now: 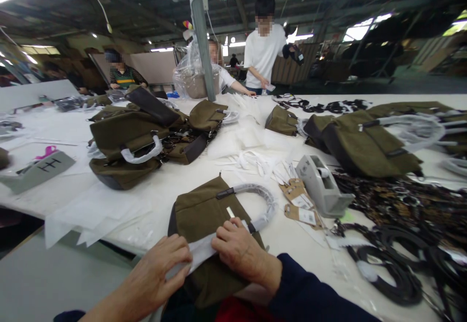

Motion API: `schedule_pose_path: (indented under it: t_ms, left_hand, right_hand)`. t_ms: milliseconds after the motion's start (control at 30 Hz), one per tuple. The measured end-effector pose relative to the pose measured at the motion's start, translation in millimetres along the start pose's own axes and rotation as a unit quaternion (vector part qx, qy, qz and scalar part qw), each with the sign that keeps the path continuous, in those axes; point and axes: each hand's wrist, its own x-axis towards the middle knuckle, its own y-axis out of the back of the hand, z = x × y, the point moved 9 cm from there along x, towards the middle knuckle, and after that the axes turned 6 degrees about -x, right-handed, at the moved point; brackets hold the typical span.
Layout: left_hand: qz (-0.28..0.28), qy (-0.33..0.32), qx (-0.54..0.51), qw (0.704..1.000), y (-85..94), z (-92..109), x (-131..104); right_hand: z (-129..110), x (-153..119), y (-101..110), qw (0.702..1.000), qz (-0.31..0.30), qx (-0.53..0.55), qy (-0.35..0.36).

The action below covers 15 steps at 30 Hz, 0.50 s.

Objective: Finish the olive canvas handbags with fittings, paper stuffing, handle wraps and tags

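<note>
An olive handbag (204,203) with dark trim lies on the white table in front of me. Its upper handle (268,200) is wrapped in clear plastic film. Across the bag runs a strip of white wrapping (202,251), apparently around the other handle. My left hand (166,268) grips the strip's left end between thumb and fingers. My right hand (241,249) is closed over its right end, near the dark handle tab. What lies under the right fingers is hidden.
A grey tape dispenser (321,186) stands right of the bag, beside brown cardboard tags (301,210). Black coiled straps (390,273) lie at right. Olive bags are piled at left (124,132) and right (365,142). White sheets (98,210) overhang the table edge. Co-workers (264,52) are across the table.
</note>
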Motion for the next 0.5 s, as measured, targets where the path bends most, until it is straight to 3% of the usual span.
schedule_pose_path:
  t_ms: [167,333,500]
  left_hand:
    - [0.000,0.031,-0.023,0.999,1.1,-6.7,3.6]
    - [0.034,0.018,-0.011,0.999,5.6,1.8,1.1]
    - [0.056,0.048,-0.025,0.997,9.0,1.7,2.8]
  right_hand:
    - [-1.5,-4.5,3.8,1.000,-0.013,-0.003,-0.008]
    - [-0.1,-3.8,2.3,1.000,-0.011,-0.005,-0.017]
    - [10.8,7.6,0.9,0.996,-0.018,0.043,-0.082]
